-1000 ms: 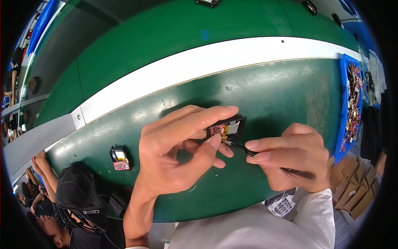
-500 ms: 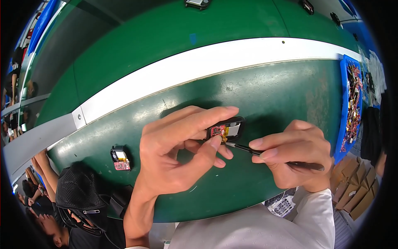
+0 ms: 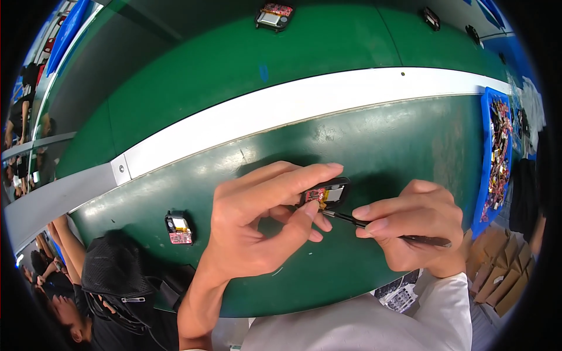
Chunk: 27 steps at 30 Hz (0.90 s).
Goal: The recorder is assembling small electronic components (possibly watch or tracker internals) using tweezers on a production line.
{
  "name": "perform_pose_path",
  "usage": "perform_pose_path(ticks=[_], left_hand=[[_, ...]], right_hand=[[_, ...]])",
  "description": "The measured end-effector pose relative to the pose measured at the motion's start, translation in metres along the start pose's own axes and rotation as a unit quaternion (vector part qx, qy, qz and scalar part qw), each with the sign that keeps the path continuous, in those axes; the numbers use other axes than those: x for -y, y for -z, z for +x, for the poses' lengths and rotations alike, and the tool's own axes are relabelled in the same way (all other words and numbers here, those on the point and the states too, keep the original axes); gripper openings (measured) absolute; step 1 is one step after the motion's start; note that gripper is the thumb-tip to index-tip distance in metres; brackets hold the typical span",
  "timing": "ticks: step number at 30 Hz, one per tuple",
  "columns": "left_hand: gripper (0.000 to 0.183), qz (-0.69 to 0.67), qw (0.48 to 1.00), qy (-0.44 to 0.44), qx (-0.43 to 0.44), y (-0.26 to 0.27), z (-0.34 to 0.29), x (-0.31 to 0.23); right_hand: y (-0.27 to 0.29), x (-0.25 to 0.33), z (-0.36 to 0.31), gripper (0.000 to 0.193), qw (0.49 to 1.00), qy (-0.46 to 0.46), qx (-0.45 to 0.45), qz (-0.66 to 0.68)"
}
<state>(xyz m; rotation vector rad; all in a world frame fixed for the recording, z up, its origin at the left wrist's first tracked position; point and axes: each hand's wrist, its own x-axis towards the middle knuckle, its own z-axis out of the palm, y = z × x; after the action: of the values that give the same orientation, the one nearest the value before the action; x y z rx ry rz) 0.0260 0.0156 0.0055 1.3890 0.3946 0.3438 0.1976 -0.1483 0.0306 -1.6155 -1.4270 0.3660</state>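
The left hand (image 3: 252, 225) pinches a small open black case (image 3: 329, 194) between its thumb at the near edge and its fingers at the far edge, above the middle of the green bench (image 3: 328, 137). The right hand (image 3: 415, 227) pinches a slim dark tool (image 3: 348, 219) between thumb and fingertips, its metal tip at the near side of the case, beside the left thumb. Compared with 1.0 s ago, the tool lies flatter, while the left hand's hold and the case's pose look much the same. The whole view has shifted a little, so the bench sits lower in it. Beyond the white rail (image 3: 351, 86), a far device (image 3: 274, 17) has moved left along the green surface (image 3: 193, 76) and now shows fully. The case's long axis runs left to right, its right end slightly farther away; its open face turns up toward the person, with the red circuit board (image 3: 316, 195) on the left and a silvery block (image 3: 335, 193) on the right. A 2nd open device (image 3: 179, 228) lies on the bench to the left, its board end near.
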Motion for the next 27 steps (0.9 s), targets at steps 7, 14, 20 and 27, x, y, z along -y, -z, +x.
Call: perform_pose_path(ticks=[7,14,20,27], left_hand=[[0.044,0.001,1.0,-0.009,-0.001,-0.002,0.0,-0.001],[0.043,0.006,1.0,-0.007,0.003,0.0,-0.001,0.0],[0.039,0.015,1.0,0.003,0.006,-0.004,0.002,-0.002],[0.037,-0.042,0.998,0.031,-0.043,-0.002,-0.002,-0.008]], right_hand=[[0.002,-0.001,0.001,0.03,0.999,0.031,0.009,-0.025],[0.0,-0.004,0.001,0.035,0.999,0.042,-0.001,-0.003],[0.003,-0.002,0.002,0.026,0.998,0.046,0.002,-0.038],[-0.005,-0.015,0.006,0.018,0.983,-0.004,-0.123,0.133]])
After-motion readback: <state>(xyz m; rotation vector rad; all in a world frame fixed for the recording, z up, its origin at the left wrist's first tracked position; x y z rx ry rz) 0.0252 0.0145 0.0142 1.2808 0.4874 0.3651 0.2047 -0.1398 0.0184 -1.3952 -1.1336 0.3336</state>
